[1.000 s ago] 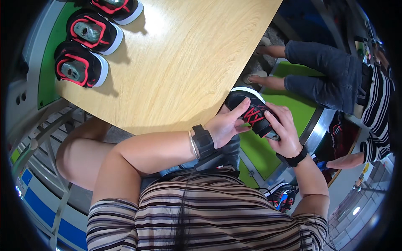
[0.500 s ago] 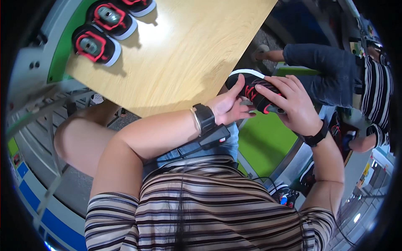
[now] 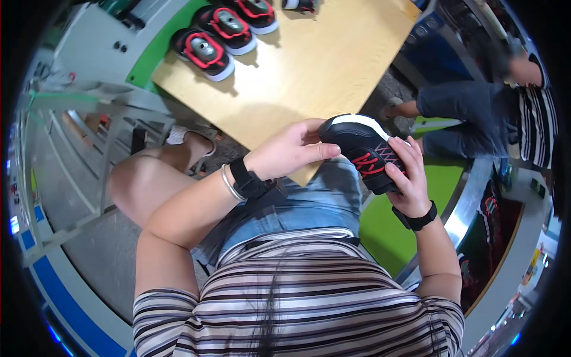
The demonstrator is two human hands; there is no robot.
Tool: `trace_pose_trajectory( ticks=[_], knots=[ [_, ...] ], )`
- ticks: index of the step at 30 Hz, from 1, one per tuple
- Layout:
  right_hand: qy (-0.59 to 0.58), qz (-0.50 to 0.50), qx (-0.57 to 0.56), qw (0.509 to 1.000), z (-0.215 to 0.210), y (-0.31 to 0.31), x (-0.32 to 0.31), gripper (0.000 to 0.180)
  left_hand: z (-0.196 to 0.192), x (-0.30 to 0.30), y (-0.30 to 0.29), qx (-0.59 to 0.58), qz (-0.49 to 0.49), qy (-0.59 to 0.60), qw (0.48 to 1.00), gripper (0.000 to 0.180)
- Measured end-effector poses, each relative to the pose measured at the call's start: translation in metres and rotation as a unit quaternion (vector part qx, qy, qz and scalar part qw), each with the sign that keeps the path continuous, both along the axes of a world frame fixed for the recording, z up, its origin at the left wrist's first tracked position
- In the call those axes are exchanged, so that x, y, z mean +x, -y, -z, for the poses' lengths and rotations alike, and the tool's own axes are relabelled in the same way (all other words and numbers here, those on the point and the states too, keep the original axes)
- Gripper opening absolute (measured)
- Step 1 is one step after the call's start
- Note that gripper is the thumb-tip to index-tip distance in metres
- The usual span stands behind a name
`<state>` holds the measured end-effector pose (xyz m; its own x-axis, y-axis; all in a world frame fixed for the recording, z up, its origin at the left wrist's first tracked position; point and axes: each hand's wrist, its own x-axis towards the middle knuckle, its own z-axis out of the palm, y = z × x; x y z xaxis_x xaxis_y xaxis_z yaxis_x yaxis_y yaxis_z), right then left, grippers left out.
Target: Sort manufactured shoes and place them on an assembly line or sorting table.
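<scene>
Right grip (image 3: 409, 178) clasps black shoe (image 3: 354, 132) with red laces (image 3: 367, 161) near bench (image 3: 297, 77) corner. Left grip (image 3: 294, 149) at toe; thumb extended, contact unclear. Three red-trimmed shoes (image 3: 229, 25) in row on bench, upper left.

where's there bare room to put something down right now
Widest bare patch: the tabletop, between the row of three shoes and the right edge. More shows on the green surface, between denim shorts and metal rail. Crowded: the tabletop's near corner, where the left hand and held shoe cross the view.
</scene>
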<state>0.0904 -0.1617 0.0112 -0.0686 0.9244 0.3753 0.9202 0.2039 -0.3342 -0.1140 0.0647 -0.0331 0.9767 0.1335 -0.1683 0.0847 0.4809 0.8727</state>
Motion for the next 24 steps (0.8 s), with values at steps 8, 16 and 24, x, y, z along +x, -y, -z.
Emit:
trace_pose_trajectory(
  ticks=[8,16,24],
  knots=[
    [-0.097,-0.092,-0.008,0.991,0.001,-0.053,-0.028,0.084,0.000,-0.078,-0.026,0.027,-0.093,0.007,0.995,0.056],
    [-0.065,-0.129,-0.017,0.989,0.001,-0.068,-0.040,0.083,-0.009,-0.099,-0.021,0.002,-0.131,-0.055,0.990,0.052],
    [0.049,-0.140,-0.050,0.988,0.028,-0.071,-0.032,0.079,0.004,-0.104,-0.030,0.150,-0.078,-0.099,0.981,0.042]
  ],
)
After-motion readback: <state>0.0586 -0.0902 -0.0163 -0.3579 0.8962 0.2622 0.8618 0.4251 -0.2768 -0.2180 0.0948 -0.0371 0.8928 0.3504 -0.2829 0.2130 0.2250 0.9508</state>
